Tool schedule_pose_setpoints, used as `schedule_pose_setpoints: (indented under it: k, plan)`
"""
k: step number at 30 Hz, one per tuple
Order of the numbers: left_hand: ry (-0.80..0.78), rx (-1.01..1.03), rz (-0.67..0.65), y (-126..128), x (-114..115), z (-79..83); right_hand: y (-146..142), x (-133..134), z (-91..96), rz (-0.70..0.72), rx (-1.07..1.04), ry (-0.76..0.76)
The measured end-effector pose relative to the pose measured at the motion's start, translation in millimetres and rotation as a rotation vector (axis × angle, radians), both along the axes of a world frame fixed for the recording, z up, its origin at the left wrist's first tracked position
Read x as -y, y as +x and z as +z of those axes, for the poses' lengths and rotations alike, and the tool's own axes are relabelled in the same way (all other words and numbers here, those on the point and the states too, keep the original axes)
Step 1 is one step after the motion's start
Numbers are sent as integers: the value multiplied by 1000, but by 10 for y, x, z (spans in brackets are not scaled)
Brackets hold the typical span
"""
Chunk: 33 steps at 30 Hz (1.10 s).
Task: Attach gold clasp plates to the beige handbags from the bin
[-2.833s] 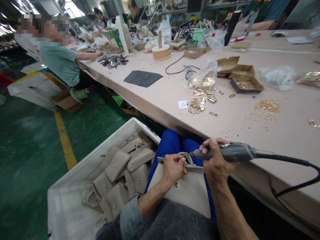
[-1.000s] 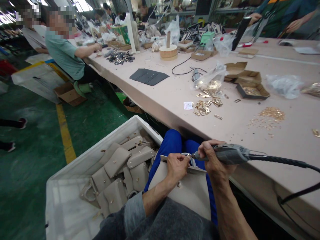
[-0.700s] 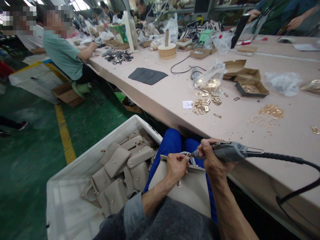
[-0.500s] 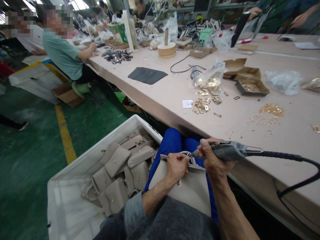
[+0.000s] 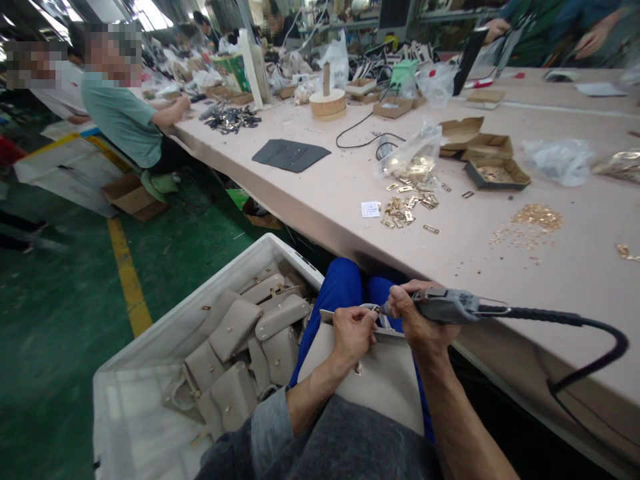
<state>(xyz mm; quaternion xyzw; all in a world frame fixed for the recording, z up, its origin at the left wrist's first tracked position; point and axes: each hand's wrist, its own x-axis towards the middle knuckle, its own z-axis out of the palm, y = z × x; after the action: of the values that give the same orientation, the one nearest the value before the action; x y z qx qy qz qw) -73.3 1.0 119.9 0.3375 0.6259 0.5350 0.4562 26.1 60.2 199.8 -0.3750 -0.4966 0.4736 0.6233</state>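
A beige handbag (image 5: 387,383) lies across my lap, a small gold fitting on its front. My left hand (image 5: 354,333) is closed in a pinch at the bag's upper edge, by a small metal piece (image 5: 375,309). My right hand (image 5: 420,320) is wrapped round a grey electric screwdriver (image 5: 447,305) with a thick black cable. The screwdriver's tip points left and meets the metal piece beside my left fingertips. My fingers partly hide the exact contact.
On my left, a white bin (image 5: 135,380) holds several beige handbags (image 5: 235,327). The table (image 5: 320,200) carries gold fittings (image 5: 400,210), a heap of small gold parts (image 5: 537,217), an open cardboard box (image 5: 497,175) and a black sheet (image 5: 291,155). A co-worker (image 5: 123,113) sits at the far left.
The screwdriver's rear end and cable have shifted left and slightly down, with my right hand still round it. My left hand keeps its pinch at the bag. The whole view has moved slightly.
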Motion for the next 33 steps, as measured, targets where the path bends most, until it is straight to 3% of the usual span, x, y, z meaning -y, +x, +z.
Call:
schedule_pose_setpoints:
  k: [5, 8, 15, 20, 23, 28, 33]
  plan:
    - [13, 6, 80, 44, -67, 16, 163, -147, 276, -196, -304, -30]
    - [15, -78, 86, 75, -67, -2, 420, -268, 361, -309, -358, -32]
    - [14, -531, 49, 100, -95, -76, 1052, -469, 236, -467, -474, -59]
    - [12, -648, 43, 105, -163, -96, 1351, -633, 236, -532, -472, -4]
    - [19, -561, 58, 73, -186, -116, 1567, -832, 331, -555, -484, 0]
    - [-20, -27, -25, -116, -309, -272, 2189, -1480, 421, -653, -560, 54]
    - [-21, 97, 11, -242, -343, -338, 2753, -2156, 350, -807, -649, -47]
